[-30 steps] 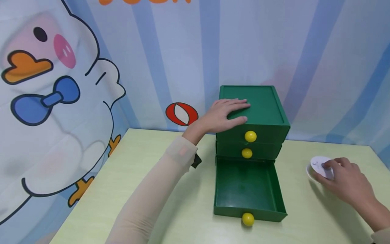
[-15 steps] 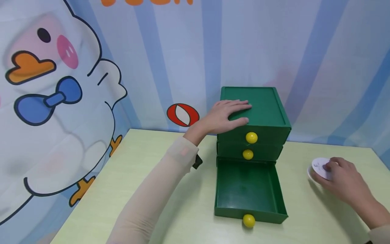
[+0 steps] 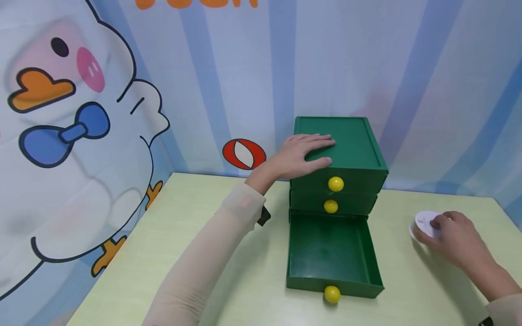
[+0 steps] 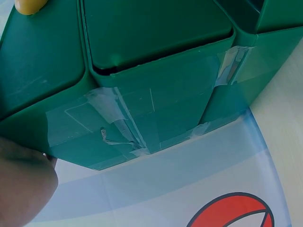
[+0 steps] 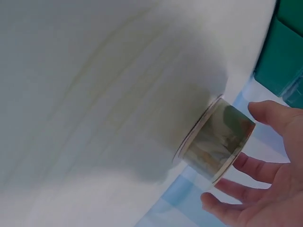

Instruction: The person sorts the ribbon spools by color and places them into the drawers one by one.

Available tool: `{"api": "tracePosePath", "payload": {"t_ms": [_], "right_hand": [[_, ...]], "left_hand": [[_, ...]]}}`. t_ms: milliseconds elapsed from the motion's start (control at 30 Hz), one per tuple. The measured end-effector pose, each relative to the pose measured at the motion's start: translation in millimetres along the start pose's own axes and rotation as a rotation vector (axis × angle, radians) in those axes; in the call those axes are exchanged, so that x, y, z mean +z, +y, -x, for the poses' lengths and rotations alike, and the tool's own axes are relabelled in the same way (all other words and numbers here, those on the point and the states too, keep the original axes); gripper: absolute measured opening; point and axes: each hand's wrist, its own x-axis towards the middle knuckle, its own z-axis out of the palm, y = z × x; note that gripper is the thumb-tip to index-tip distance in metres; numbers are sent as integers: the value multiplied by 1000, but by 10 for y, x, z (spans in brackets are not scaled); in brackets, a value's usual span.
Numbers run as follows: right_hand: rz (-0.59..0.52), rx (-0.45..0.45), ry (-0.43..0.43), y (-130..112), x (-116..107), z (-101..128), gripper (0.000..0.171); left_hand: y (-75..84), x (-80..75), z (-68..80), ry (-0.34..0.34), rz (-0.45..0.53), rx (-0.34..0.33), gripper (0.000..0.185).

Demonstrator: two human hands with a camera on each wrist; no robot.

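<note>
A green three-drawer chest (image 3: 350, 140) with yellow knobs (image 3: 335, 184) stands at the back of the table. Its bottom drawer (image 3: 332, 251) is pulled out and nothing lies in it; the two upper drawers are closed. My left hand (image 3: 303, 154) lies flat on the chest's top near the left front corner, fingers straight. The left wrist view shows the chest's taped side (image 4: 142, 109). At the far right a small white-topped round roll (image 3: 424, 222) stands on the table, and my right hand (image 3: 456, 237) curls over it, thumb and fingers around the roll (image 5: 215, 139).
The pale green table (image 3: 204, 271) runs to a cartoon-duck backdrop on the left and striped blue cloth behind. A red and white oval (image 3: 244, 154) is printed on the backdrop left of the chest. A black strap piece (image 3: 263, 216) shows at my left wrist.
Hardly anything: my right hand has shifted a little over the roll, and the left hand stays flat on the chest.
</note>
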Motion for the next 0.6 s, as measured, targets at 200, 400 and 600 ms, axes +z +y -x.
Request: {"api": "tracePosePath", "payload": {"t_ms": [200,400,600], "right_hand": [[-31,67,-109,10,14,-44,67],[-39,104,-131,33,0,-43,67],[-39,81,-120,18,-75,-37,66]], "left_hand": [[-28,16,6,6,2,-5,61],[-33,17,-8,18,5,0,61],[-26,0,-2,14,15,3,61]]}}
